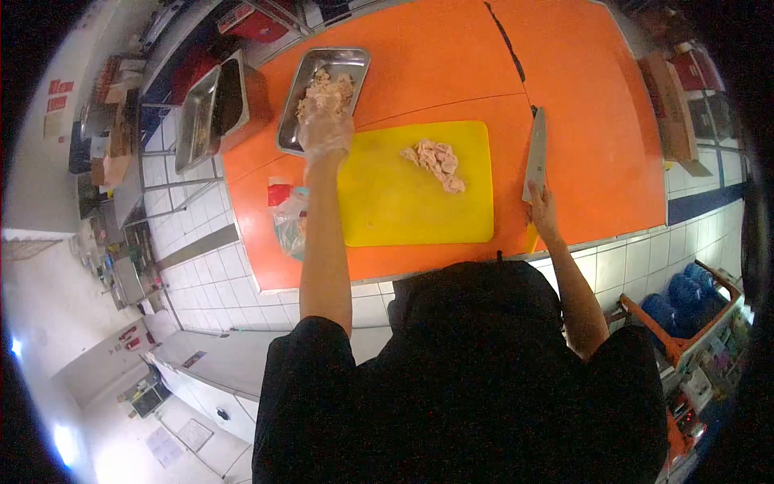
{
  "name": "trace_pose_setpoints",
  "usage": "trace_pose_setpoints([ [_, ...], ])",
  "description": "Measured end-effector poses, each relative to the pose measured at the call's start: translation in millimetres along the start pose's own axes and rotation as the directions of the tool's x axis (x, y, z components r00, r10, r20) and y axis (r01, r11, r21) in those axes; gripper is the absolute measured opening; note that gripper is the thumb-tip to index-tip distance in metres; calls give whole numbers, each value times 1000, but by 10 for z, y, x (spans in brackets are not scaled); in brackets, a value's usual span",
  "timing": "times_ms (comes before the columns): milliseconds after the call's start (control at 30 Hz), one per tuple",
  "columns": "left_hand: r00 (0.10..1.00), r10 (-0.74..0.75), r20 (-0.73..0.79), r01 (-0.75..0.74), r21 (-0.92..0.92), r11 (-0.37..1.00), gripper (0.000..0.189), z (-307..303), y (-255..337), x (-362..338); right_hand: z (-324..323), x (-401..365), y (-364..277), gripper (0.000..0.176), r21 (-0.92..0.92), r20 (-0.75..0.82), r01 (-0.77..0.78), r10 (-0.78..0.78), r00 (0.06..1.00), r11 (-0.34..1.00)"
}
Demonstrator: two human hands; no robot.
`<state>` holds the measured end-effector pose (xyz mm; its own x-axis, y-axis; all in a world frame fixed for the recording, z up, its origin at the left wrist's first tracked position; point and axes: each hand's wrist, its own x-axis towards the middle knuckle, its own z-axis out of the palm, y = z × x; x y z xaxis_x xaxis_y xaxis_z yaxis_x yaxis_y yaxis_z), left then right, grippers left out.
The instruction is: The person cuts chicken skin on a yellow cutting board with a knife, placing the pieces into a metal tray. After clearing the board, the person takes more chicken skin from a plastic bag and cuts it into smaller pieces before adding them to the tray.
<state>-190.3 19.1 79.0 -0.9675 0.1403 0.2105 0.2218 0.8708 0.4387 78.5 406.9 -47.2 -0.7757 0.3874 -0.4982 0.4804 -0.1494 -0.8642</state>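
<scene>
Fingers [324, 118] of the gloved left hand [325, 135] dip into the raw chicken pieces [329, 87] in the metal tray [355, 56], upper centre-left; whether they have closed cannot be told. The meat looks soft, wet, slippery and light, so it is best taken as a full handful. That arm is stretched straight. The right hand [542, 208] grips a knife [535, 153] lying on the orange table [588, 121], right of the yellow board [403, 202].

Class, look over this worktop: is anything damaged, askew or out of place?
A dark crack or seam runs across the orange table beyond the yellow cutting board. A crumpled plastic bag lies near the table's left edge. Nothing else stands out.
</scene>
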Motion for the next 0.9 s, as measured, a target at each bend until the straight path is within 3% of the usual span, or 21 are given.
trace_pose_setpoints([
  [33, 986, 164, 8, -148, 471, 870, 49, 133, -27, -50, -16, 14, 37, 34, 5, -9, 0, 1, 1000, 1000],
  [100, 911, 413, -6, -397, 265, 879, 54, 707, -338, -313, -53, 83, 185, 35, -53, -4, 46, -46, 999, 998],
  [167, 928, 219, 302, -253, 77, 964, 44, 771, 334, -639, -39, 88, 133, 35, -36, -11, -2, 1, 1000, 999],
  [233, 868, 180, 463, -286, 170, 943, 44, 1080, 461, -902, -24, 45, 103, 36, -25, -13, -50, 50, 999, 998],
  [267, 867, 183, 463, -288, 167, 943, 44, 1228, 372, -1065, -15, 36, 92, 35, 18, 9, -18, 18, 1000, 1000],
  [333, 959, 119, 256, -75, -176, 982, 34, 1496, 181, -1391, -23, 51, 79, 35, 61, 20, 16, -17, 1000, 998],
  [367, 958, 122, 259, -76, -180, 981, 34, 1374, 289, -1425, -22, 62, 87, 34, 39, 1, 1, -1, 1000, 999],
  [400, 895, -141, 422, 305, -349, 886, 30, 1235, 385, -1460, -14, 63, 103, 34, 18, -15, -17, 17, 1000, 1000],
  [433, 722, -331, 607, 645, -419, 639, 26, 1072, 478, -1465, -19, 68, 126, 34, 19, -12, -21, 22, 1000, 1000],
  [467, 721, -337, 605, 647, -415, 639, 26, 966, 469, -1476, -34, 88, 148, 33, 36, 11, -10, 9, 1000, 999],
  [533, 672, -242, 700, 737, -598, 315, 33, 748, 419, -1442, -49, 105, 171, 32, 51, 37, 1, -3, 999, 999],
  [567, 673, -245, 698, 736, -599, 314, 33, 654, 418, -1390, -58, 99, 162, 33, 7, 32, 8, -9, 999, 1000],
  [633, 743, -182, 644, 647, -761, -52, 42, 508, 377, -1310, -74, 96, 195, 33, -38, 35, 18, -16, 999, 999],
  [667, 748, -185, 638, 641, -766, -50, 42, 469, 348, -1261, -73, 119, 227, 34, -10, 28, 35, -35, 999, 999],
  [733, 850, -160, 501, 525, -783, 334, 50, 392, 317, -1160, -46, 132, 240, 34, 22, 24, 60, -60, 998, 998],
  [767, 854, -158, 495, 518, -786, 336, 50, 341, 320, -1130, -47, 117, 207, 35, 36, 46, 49, -51, 998, 998],
  [833, 734, -232, 638, 662, -749, 34, 48, 268, 325, -1072, -41, 96, 148, 35, 53, 65, 45, -48, 997, 998],
  [900, 691, -256, 676, 709, -703, 57, 50, 266, 296, -992, 6, 80, 112, 36, 31, -36, -23, 24, 999, 999],
])
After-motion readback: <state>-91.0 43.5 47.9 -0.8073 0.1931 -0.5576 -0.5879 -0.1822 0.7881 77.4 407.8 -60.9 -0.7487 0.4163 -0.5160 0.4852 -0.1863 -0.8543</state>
